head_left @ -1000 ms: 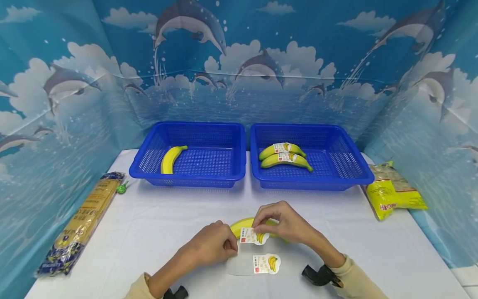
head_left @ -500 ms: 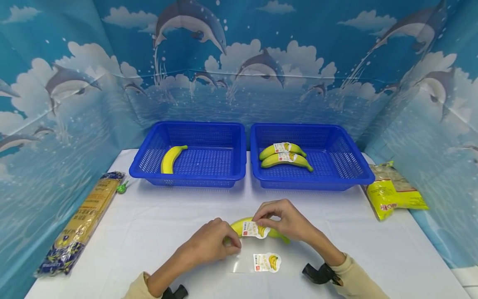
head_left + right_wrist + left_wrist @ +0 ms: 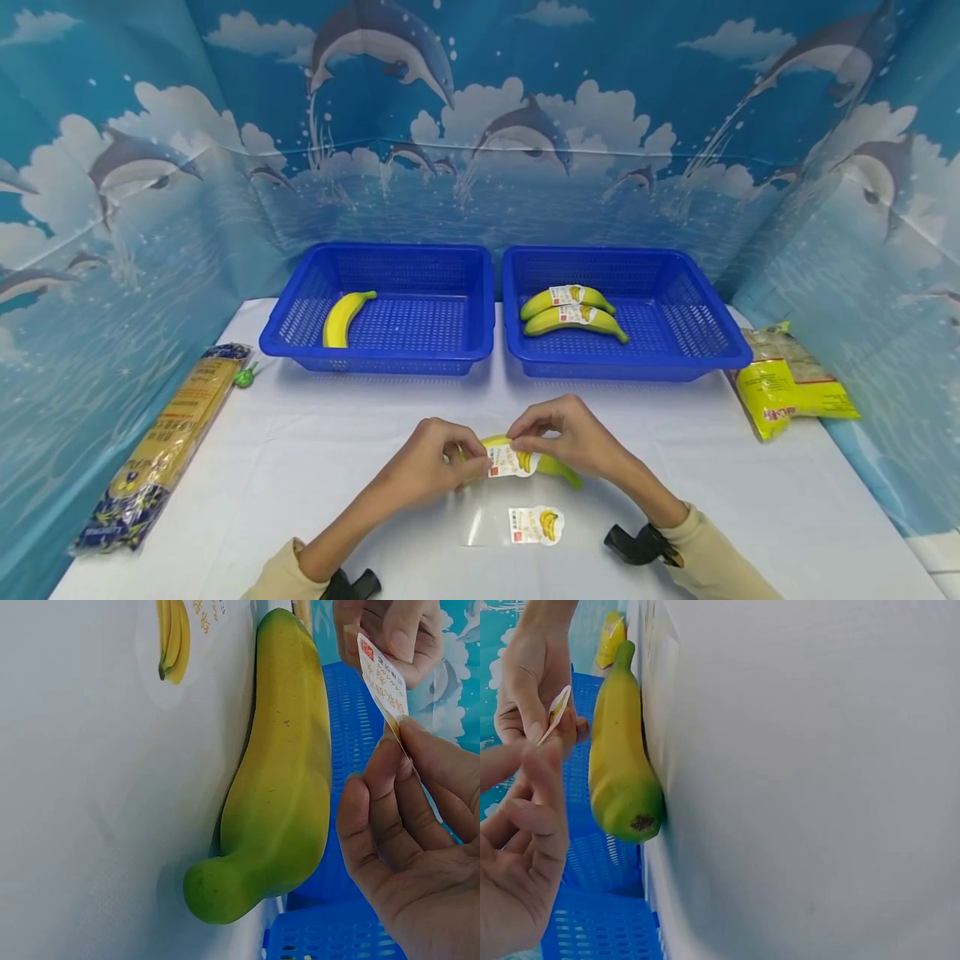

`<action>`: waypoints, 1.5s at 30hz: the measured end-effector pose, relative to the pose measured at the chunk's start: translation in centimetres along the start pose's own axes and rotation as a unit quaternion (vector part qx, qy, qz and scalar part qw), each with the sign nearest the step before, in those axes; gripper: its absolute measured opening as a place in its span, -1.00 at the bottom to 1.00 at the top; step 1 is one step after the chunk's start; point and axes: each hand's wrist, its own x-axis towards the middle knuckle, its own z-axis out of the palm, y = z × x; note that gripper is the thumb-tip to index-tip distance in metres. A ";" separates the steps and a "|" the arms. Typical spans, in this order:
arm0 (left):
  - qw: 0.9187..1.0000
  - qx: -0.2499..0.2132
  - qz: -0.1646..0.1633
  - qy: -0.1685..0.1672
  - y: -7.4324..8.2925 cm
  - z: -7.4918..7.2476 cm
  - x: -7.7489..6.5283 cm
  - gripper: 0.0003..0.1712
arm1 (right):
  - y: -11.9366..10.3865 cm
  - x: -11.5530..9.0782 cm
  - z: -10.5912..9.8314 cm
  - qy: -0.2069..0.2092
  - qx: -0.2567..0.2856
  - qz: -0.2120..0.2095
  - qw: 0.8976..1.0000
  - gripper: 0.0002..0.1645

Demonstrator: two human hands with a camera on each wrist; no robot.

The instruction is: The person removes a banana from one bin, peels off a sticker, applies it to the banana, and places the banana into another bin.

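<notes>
A white banana-print sticker (image 3: 513,461) is held in the air between both hands, in front of a yellow-green banana (image 3: 281,757) lying on the white table. My left hand (image 3: 429,468) pinches the sticker's left end between thumb and index finger. With thumb and fingertips my right hand (image 3: 564,435) pinches its upper right part. Both wrist views show the sticker apart from the banana, seen nearly edge-on. Closer to me lies a clear backing sheet (image 3: 477,527) bearing another sticker (image 3: 536,526).
Behind the hands stand two blue baskets. The left basket (image 3: 480,321) contains one plain banana (image 3: 342,319); the right basket (image 3: 705,354) has two bananas with stickers. A long noodle-like packet (image 3: 168,442) lies left beside a small green object (image 3: 244,377), a yellow bag (image 3: 795,387) right.
The sticker has gone up from the backing sheet to in front of the banana. My left hand has come off the sheet's left side and moved up and right to the sticker's left end.
</notes>
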 end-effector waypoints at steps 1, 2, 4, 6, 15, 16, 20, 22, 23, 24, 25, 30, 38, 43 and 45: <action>1.000 -0.010 -0.002 0.001 -0.1 0.0 0.1 -0.91 | 0.0 0.0 0.0 0.001 0.000 0.001 1.000 -0.86; 1.000 -0.018 -0.003 0.004 -0.1 0.1 0.2 -0.89 | 0.0 0.0 0.0 0.001 0.001 0.001 1.000 -0.86; 1.000 -0.020 -0.002 0.010 -0.2 0.2 0.3 -0.88 | 0.0 0.0 0.0 0.002 -0.001 0.002 1.000 -0.87; 1.000 -0.013 -0.002 0.019 -0.2 0.2 0.4 -0.88 | 0.1 0.1 -0.1 0.004 -0.005 0.003 1.000 -0.88; 0.999 0.024 -0.012 0.045 0.1 -0.2 0.8 -0.87 | 0.8 0.0 -0.6 0.012 -0.021 0.009 1.000 -0.93; 0.999 0.026 -0.015 0.045 0.1 -0.2 0.9 -0.87 | 0.8 -0.1 -0.7 0.012 -0.022 0.009 1.000 -0.93; 0.998 0.033 -0.014 0.050 0.2 -0.2 1.2 -0.85 | 0.8 -0.1 -1.0 0.013 -0.025 0.011 1.000 -0.93; 0.998 0.037 -0.016 0.054 0.3 -0.1 1.4 -0.85 | 0.7 -0.1 -1.0 0.013 -0.028 0.011 0.999 -0.92; 0.997 0.040 -0.019 0.056 0.3 0.0 1.4 -0.84 | 0.7 -0.1 -1.1 0.013 -0.031 0.011 0.999 -0.91; 0.997 0.045 -0.019 0.058 0.3 0.1 1.5 -0.85 | 0.7 -0.1 -1.1 0.013 -0.035 0.011 0.999 -0.91; 0.997 0.050 -0.019 0.061 0.4 0.2 1.6 -0.85 | 0.6 -0.1 -1.2 0.013 -0.040 0.011 0.999 -0.91; 0.992 0.096 -0.015 0.084 0.5 0.6 1.8 -0.84 | 0.7 -0.1 -1.2 0.014 -0.061 0.010 0.998 -0.90; 0.984 0.143 -0.026 0.099 0.3 1.1 1.8 -0.83 | 1.1 0.0 -1.0 0.025 -0.090 -0.004 0.996 -0.88; 0.984 0.149 -0.027 0.096 0.2 1.3 1.7 -0.84 | 1.4 -0.1 -0.9 0.027 -0.098 -0.001 0.995 -0.88; 0.983 0.152 -0.028 0.099 0.1 1.2 1.7 -0.84 | 1.5 0.0 -0.9 0.029 -0.101 -0.002 0.994 -0.87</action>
